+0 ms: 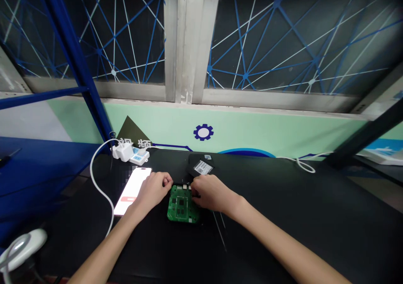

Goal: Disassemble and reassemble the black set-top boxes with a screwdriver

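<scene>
A green circuit board point(181, 206) lies on the black table, its chips facing up. My left hand point(156, 187) is at the board's upper left corner with its fingers curled together; what they hold, if anything, is hidden. Over the board's upper right corner is my right hand point(209, 193), its fingers closed and pointing down at the edge; anything between them is too small to make out. Just behind the hands sits a black case piece point(192, 162) with a white label point(203, 167). Thin metal rods point(219, 231) lie right of the board.
A lit phone point(134, 189) lies beside my left forearm. Behind it are a white power strip point(138, 156) and plug point(123, 151), with a white cable curving forward. A white device point(25, 248) stands at the lower left. Another white cable point(304, 165) lies at the back right.
</scene>
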`<state>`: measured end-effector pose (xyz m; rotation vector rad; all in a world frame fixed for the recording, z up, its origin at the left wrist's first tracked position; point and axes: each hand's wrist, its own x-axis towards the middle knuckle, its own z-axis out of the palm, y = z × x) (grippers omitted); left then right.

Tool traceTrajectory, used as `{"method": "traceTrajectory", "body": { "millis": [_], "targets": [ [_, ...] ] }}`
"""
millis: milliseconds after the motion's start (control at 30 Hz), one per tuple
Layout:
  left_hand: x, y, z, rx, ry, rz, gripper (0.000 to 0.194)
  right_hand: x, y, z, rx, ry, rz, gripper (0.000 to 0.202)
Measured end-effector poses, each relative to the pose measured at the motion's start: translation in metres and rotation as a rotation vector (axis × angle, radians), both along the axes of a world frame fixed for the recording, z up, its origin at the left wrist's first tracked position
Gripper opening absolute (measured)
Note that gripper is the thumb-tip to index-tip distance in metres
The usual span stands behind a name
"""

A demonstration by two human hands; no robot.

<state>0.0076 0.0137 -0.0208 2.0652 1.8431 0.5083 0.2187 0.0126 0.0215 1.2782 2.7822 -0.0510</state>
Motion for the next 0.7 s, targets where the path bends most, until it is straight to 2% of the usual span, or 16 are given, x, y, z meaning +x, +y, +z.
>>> {"method": "traceTrajectory", "body": {
  "millis": [133,433,700],
  "targets": [
    [-0.001,0.0,0.003,-0.002,0.009,0.0,0.017,-0.005,-0.004,-0.001,0.016,-0.023,-0.017,0.012],
    [-0.005,0.0,0.0,0.017,-0.001,0.043,0.019,0.004,0.001,-0.009,0.043,0.025,0.092,0.007],
    [-0.01,0.004,-0.002,0.008,-0.003,0.037,0.019,0.022,0.007,-0.013,-0.019,0.271,0.166,0.006]
  ]
}}
